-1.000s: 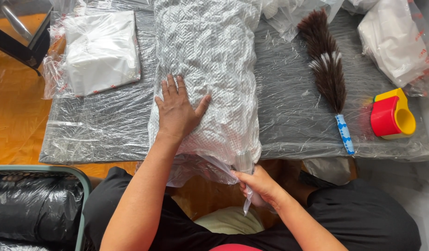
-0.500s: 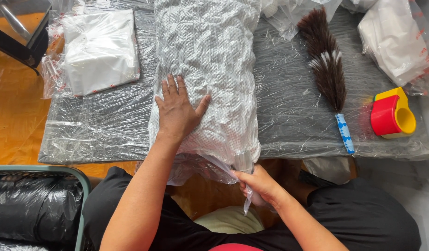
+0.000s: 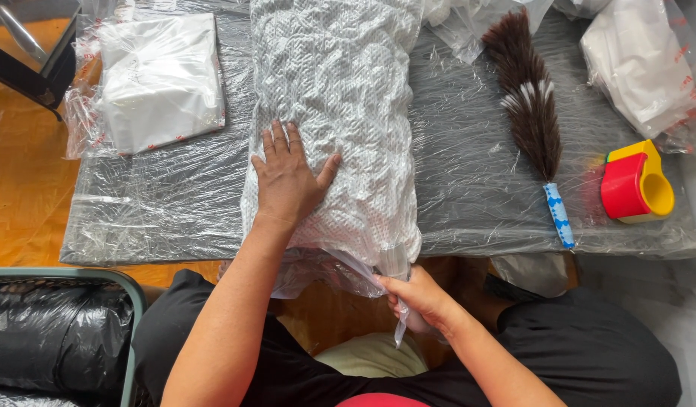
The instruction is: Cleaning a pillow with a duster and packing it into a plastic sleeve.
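Item: white textured pillow in a clear plastic bag point(image 3: 340, 98), lying on the middle of my table point(image 3: 175, 203). Long axis runs near to far; the far end passes out of view at the top, the near end overhangs the table's near edge above my lap.

My left hand point(image 3: 288, 181) lies flat and open on the pillow's near left part, fingers spread and pointing far, palm pressed to the plastic.

My right hand point(image 3: 416, 298) is closed, gripping the loose bag mouth point(image 3: 378, 271) where the plastic bunches below the near right corner of the pillow, just off the table edge. A thin strip of plastic hangs down from my fist.

Table surface: grey, covered in crinkled clear film.

Left of the pillow, far side: folded white item in a clear bag point(image 3: 156, 79), apart from it.

Right of the pillow: brown feather duster point(image 3: 529, 98) with a blue-and-white handle, feathers pointing far, handle near.

Further right: red and yellow tape dispenser point(image 3: 634, 185), near the right edge.

Far right corner: another bagged white item point(image 3: 642, 64).

Near left, beside my knee: bin lined with black plastic point(image 3: 54, 339).
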